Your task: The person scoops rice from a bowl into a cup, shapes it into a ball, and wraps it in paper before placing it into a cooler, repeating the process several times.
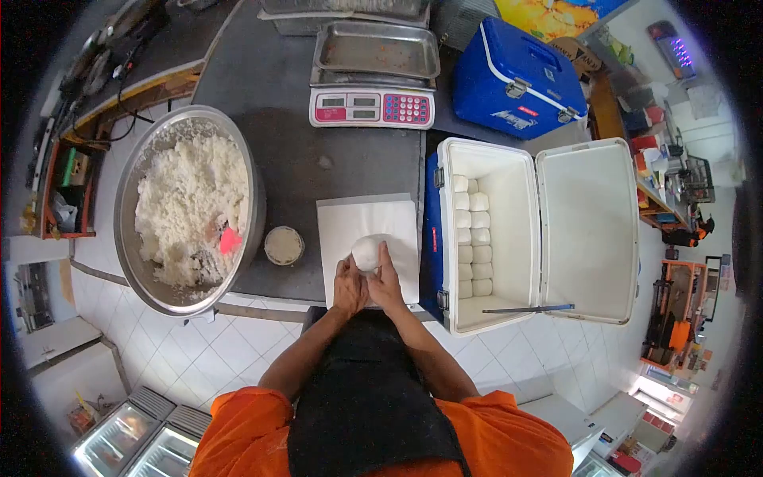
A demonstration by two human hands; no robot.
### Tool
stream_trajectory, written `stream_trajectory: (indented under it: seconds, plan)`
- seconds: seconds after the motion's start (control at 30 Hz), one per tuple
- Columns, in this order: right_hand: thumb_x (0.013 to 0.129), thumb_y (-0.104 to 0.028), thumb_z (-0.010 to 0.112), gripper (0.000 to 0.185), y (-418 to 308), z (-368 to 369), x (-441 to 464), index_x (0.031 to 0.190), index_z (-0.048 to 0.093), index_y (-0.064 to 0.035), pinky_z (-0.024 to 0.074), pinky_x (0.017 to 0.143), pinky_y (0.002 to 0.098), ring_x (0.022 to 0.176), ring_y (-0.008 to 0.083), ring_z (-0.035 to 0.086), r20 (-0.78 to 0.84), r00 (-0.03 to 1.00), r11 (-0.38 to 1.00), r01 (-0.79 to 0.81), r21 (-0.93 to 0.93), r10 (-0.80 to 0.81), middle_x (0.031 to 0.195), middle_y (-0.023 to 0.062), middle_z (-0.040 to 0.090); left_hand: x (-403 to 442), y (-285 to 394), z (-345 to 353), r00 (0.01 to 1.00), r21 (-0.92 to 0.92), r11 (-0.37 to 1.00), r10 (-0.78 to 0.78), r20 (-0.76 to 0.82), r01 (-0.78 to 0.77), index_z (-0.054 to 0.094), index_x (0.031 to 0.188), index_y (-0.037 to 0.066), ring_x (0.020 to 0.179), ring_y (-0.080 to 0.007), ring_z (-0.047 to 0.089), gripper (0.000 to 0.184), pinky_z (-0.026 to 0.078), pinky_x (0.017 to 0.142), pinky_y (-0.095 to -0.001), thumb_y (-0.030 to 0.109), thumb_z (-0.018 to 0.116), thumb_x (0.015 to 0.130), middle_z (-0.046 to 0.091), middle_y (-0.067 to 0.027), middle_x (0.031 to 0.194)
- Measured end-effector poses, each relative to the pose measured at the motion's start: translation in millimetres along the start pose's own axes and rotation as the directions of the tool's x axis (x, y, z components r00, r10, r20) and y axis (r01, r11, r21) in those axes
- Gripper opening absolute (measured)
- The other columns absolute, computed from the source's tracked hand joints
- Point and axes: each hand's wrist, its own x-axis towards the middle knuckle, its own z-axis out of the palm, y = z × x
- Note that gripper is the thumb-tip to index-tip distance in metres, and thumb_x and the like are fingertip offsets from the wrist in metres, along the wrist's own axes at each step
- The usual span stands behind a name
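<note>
A smooth white rounded bundle sits over a stack of white paper sheets at the table's front edge. My left hand presses its lower left side with curled fingers. Around its right side goes my right hand, thumb or finger pointing up along it. What the bundle holds inside is hidden. To the left stands a small round cup filled level with white rice. A large metal bowl farther left is heaped with cooked rice, and a pink-red scoop sticks in it.
On my right an open cooler holds rows of similar white bundles along its left side; its lid is swung right. Behind it is a closed blue cooler. A scale and metal trays stand at the back.
</note>
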Motion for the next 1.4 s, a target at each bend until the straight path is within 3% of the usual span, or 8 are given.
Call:
stream_trajectory:
  seconds: [0.27,0.33,0.4,0.5,0.83,0.97,1.17,1.4]
  plan:
    - [0.083,-0.029,0.079,0.08,-11.9,12.6,30.9,0.139,0.037,0.0099,0.0469,0.099,0.0384,0.118,0.0402,0.058,-0.148,0.983,0.941,-0.146,-0.307,0.105,0.128,0.0301,0.057,-2.6,5.4,-6.9,0.982,-0.289,0.939,-0.18,0.053,0.187,0.046,0.134,-0.007,0.099,-0.0391,0.053,0.051,0.043,0.097,-0.0457,0.014,0.046,0.087,0.058,-0.025,0.113]
    - [0.085,-0.028,0.077,0.074,-37.4,0.2,23.0,0.136,0.039,0.0095,0.0497,0.094,0.0402,0.112,0.0415,0.061,-0.118,0.983,0.99,-0.142,-0.017,0.139,0.121,0.0308,0.06,11.2,36.7,-26.2,0.943,-0.515,0.791,-0.303,0.138,0.33,0.05,0.131,-0.006,0.1,-0.0357,0.055,0.047,0.043,0.097,-0.0433,0.019,0.042,0.092,0.059,-0.0233,0.114]
    - [0.086,-0.027,0.076,0.073,-61.3,-11.3,8.8,0.137,0.038,0.0094,0.0498,0.093,0.0411,0.112,0.0413,0.061,-0.135,0.989,0.996,-0.067,-0.065,0.058,0.121,0.0314,0.059,29.6,79.9,-36.3,0.765,-0.894,0.171,-0.598,0.24,0.415,0.057,0.123,-0.005,0.101,-0.0268,0.059,0.05,0.046,0.094,-0.0394,0.034,0.032,0.104,0.062,-0.0191,0.112]
    - [0.086,-0.019,0.074,0.072,-81.7,-36.1,-8.3,0.14,0.034,0.007,0.0489,0.094,0.0424,0.113,0.041,0.06,-0.175,0.983,0.977,0.017,-0.213,-0.055,0.124,0.0311,0.057,52.5,108.0,-57.7,0.682,-0.783,0.076,-0.548,0.484,0.617,0.059,0.117,-0.004,0.096,-0.0206,0.062,0.063,0.05,0.088,-0.0329,0.048,0.026,0.107,0.064,-0.0141,0.106]
    - [0.093,-0.005,0.056,0.054,-93.1,-166.4,-31.3,0.142,0.036,0.0029,0.0351,0.106,0.0455,0.127,0.0426,0.041,-0.123,0.975,0.912,0.125,-0.391,-0.187,0.139,0.027,0.04,92.4,210.5,-16.7,0.852,-0.793,0.369,-0.402,0.334,0.485,0.057,0.109,-0.004,0.075,-0.0117,0.058,0.038,0.049,0.061,-0.0278,0.032,0.048,0.103,0.062,-0.0088,0.089]
    - [0.089,-0.009,0.069,0.048,-107.2,-268.4,-1.8,0.132,0.052,0.0042,0.0508,0.08,0.0358,0.092,0.0231,0.06,0.173,0.979,0.982,0.132,-0.135,-0.107,0.107,0.017,0.062,107.3,230.9,48.1,0.856,-0.828,0.333,-0.424,0.296,0.451,0.057,0.107,-0.004,0.068,-0.011,0.054,0.034,0.046,0.056,-0.0272,0.028,0.046,0.102,0.057,-0.0038,0.078]
    - [0.078,-0.012,0.08,0.054,-17.0,-349.1,114.0,0.124,0.054,-0.0016,0.0522,0.073,0.038,0.085,0.0338,0.065,0.361,0.905,0.894,0.339,-0.294,-0.225,0.089,0.0187,0.065,137.1,247.5,110.2,0.891,-0.675,0.622,-0.438,0.122,0.398,0.042,0.133,-0.007,0.125,-0.025,0.042,0.042,0.032,0.109,-0.0345,0.021,0.049,0.102,0.043,-0.0188,0.13]
    - [0.083,-0.012,0.067,0.036,101.2,-326.0,242.2,0.115,0.056,-0.0023,0.0498,0.091,0.0448,0.11,0.0319,0.06,0.335,0.905,0.208,0.392,-0.896,-0.261,0.104,0.0185,0.068,73.9,263.3,74.6,0.848,-0.632,0.64,-0.527,0.053,0.437,0.041,0.135,-0.005,0.125,-0.0253,0.045,0.038,0.035,0.108,-0.0373,0.008,0.047,0.1,0.048,-0.0171,0.13]
